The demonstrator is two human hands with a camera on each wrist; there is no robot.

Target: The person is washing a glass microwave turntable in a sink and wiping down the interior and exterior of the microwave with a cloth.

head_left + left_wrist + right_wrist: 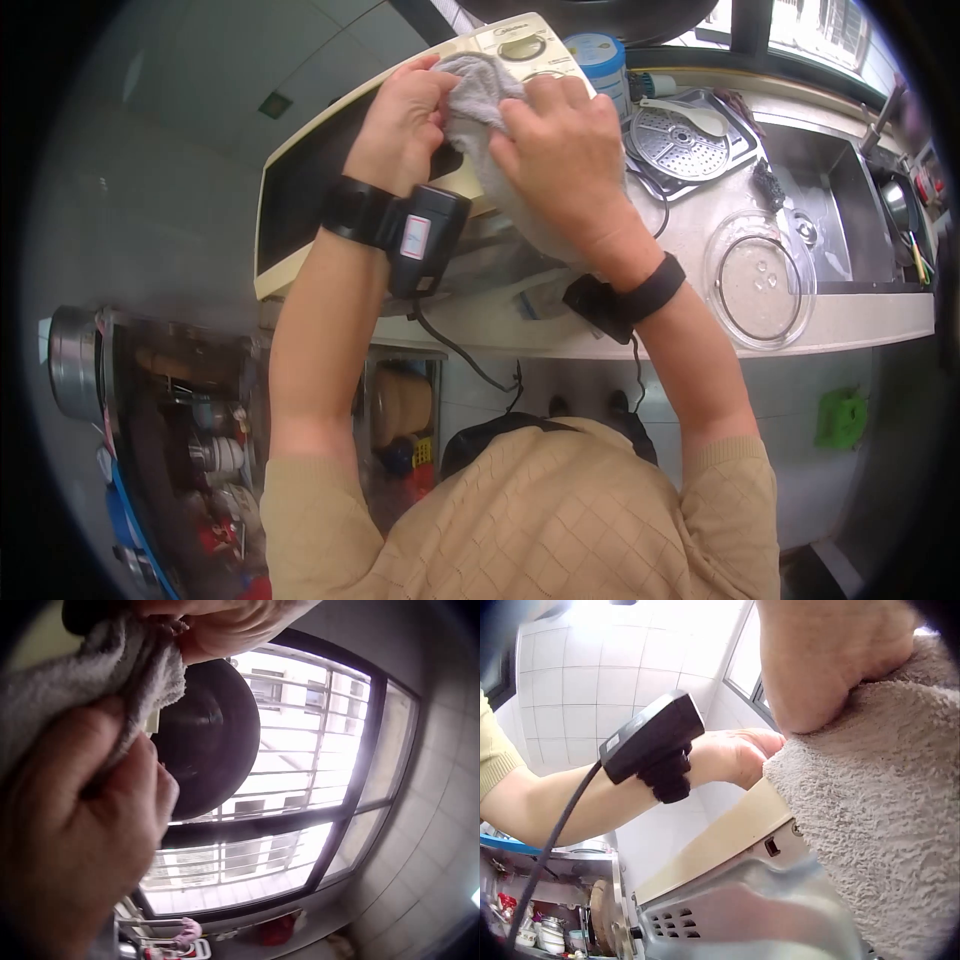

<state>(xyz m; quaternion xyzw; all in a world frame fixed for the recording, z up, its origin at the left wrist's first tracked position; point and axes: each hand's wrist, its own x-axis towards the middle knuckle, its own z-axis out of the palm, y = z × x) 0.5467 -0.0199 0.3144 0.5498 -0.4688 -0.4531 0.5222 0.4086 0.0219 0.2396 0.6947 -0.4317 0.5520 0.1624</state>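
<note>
A grey towelling cloth (480, 90) lies bunched at the top edge of a cream microwave oven (275, 200), close to its knobs. My left hand (400, 125) pinches the bunched end of the cloth between thumb and fingers. Beside it, my right hand (570, 150) grips the cloth with curled fingers, and the rest hangs down under that hand. In the right wrist view the cloth (877, 795) drapes over the oven's metal side (757, 915), with my left hand (742, 754) behind. The left wrist view shows the cloth (75, 690) pinched up close.
Right of the oven stand a blue-lidded tin (597, 55) and a tray with a perforated steel disc (680, 140). A round glass plate (760, 325) lies near the counter's front edge, beside the sink (865, 220). A dark pan (217, 735) is near the window.
</note>
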